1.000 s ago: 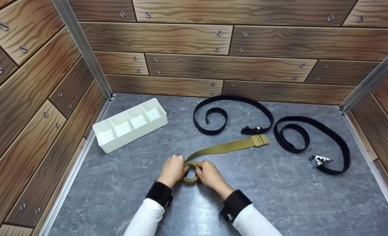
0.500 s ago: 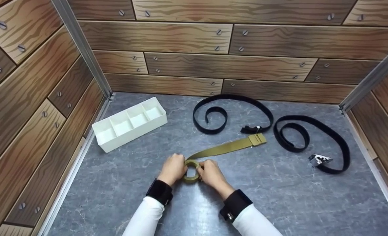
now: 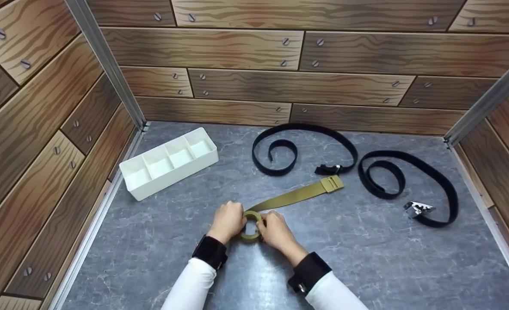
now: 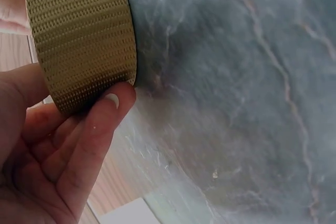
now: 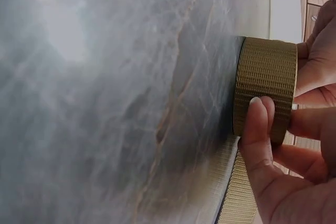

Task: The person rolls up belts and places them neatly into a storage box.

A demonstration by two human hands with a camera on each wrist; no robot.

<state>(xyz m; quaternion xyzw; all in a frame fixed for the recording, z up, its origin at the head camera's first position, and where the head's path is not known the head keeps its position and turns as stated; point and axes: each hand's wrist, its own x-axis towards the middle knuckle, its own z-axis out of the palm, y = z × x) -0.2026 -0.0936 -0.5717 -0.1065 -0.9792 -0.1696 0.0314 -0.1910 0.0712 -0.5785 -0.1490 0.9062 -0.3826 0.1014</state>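
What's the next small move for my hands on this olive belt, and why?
I'd probably turn the coil slightly toward the slotted buckle: your left hand and right hand grip it from opposite sides, while a length of the olive belt runs out unrolled to that buckle, so there seems to be strap left to wind.

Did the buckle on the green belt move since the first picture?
Yes. The green belt's buckle has slid left, toward the green roll, judged against the black belt just behind it.
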